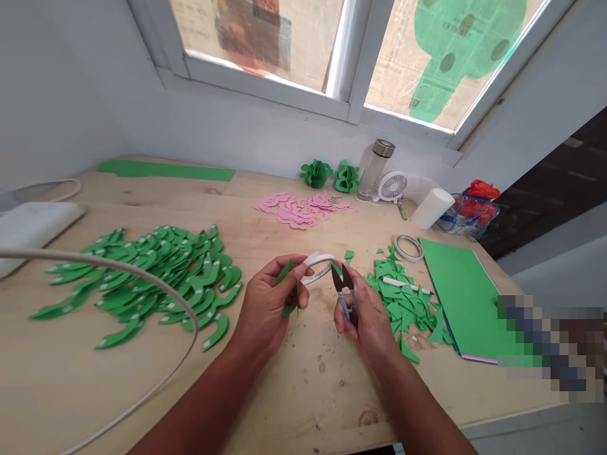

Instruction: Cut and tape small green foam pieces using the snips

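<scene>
My left hand (pixel 272 303) is closed on a curved green paper piece (pixel 284 270), with its thumb and fingertips also at the end of some white tape (pixel 320 264). The tape has printing on it and arches between my hands; whether it is a roll or a loose strip I cannot tell. My right hand (pixel 363 309) grips blue-handled thread snips (pixel 345 291), their dark blades apart and pointing up beside the tape. Left of my hands lies a pile of curved green pieces (pixel 161 272), many with small white patches. Green offcuts (pixel 408 309) lie to the right.
A tape roll (pixel 408 248), white pen (pixel 405 284) and green sheets (pixel 474 297) lie at right. Pink cutouts (pixel 298 208), green paper ornaments (pixel 317 173), a bottle (pixel 374 170), small fan (pixel 392 186) and white roll (pixel 432 208) stand behind. A white cable (pixel 183 303) arcs across the left foreground.
</scene>
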